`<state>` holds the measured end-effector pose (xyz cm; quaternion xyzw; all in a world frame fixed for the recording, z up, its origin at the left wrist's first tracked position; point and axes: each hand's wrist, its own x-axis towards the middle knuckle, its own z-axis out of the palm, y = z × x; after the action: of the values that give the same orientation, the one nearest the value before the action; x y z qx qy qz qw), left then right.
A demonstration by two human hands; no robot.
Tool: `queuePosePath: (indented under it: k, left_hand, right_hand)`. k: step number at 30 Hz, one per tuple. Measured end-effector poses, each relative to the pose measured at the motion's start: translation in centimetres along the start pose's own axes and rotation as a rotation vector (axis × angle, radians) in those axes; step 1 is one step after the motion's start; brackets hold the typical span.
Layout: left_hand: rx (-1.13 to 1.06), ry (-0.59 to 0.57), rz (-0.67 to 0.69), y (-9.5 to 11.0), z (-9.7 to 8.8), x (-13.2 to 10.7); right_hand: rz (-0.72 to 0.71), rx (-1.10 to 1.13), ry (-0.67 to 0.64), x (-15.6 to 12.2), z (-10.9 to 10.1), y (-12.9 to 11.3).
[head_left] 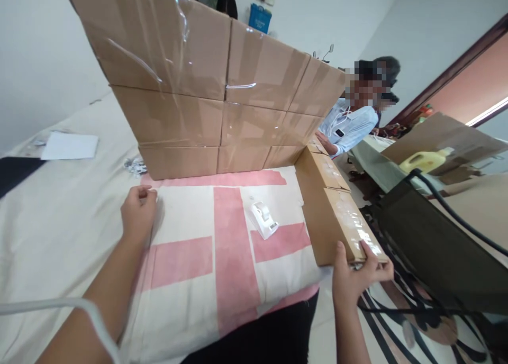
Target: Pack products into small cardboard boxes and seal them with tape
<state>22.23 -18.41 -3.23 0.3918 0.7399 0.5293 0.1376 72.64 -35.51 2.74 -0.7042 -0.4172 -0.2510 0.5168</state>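
Observation:
A tall wall of taped cardboard boxes (194, 120) stands upright at the back of the pink and white cloth (234, 258). From its right end a low row of taped boxes (317, 210) runs toward me. My right hand (353, 279) grips the near end of that row, thumb on the inner side and fingers over the taped top. My left hand (137, 213) is closed in a pinch over the cloth's left part, near the wall's lower left corner; what it holds, if anything, is too small to name. Between the hands lies a white tape dispenser (264, 221).
White paper (70, 145) and crumpled clear scraps (135, 166) lie at left. A person in a light blue shirt (349, 126) is behind the low row, a hand near its far end. A dark chair (440, 242) stands right; a yellow jug (426, 160) is beyond.

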Motion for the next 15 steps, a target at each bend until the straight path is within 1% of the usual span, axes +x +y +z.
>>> queuePosePath:
  k: [2,4,6,7,8,10,12,13,15]
  left_hand:
    - [-0.051,-0.008,-0.004,0.6,0.0,-0.1]
    - [-0.131,-0.005,-0.006,1.6,-0.2,0.4]
    - [-0.215,0.000,0.015,2.9,-0.7,1.9]
    - [-0.248,0.005,0.032,3.5,-1.0,3.1]
    - [-0.273,0.015,0.049,4.1,-1.3,4.5]
    - [-0.310,0.047,0.067,4.7,-1.7,7.4]
    - [-0.332,0.056,0.083,4.6,-1.6,9.6]
    - [-0.343,0.046,0.097,4.3,-1.2,10.2]
    - [-0.367,-0.022,0.150,3.4,0.0,10.6]
  right_hand:
    - [0.041,-0.005,-0.024,0.6,0.2,0.1]
    - [0.035,-0.073,-0.029,1.4,0.0,-0.5]
    - [-0.060,-0.141,0.002,2.5,-0.4,-2.5]
    - [-0.138,-0.145,0.023,3.1,-0.4,-4.2]
    - [-0.227,-0.116,0.032,3.6,-0.2,-6.4]
    - [-0.416,0.022,-0.014,4.2,1.0,-12.3]
    - [-0.607,0.219,-0.171,3.6,3.3,-19.6]
    - [-0.712,0.312,-0.264,2.9,4.9,-23.6]
    - [-0.950,0.448,-0.459,0.6,8.5,-31.6]
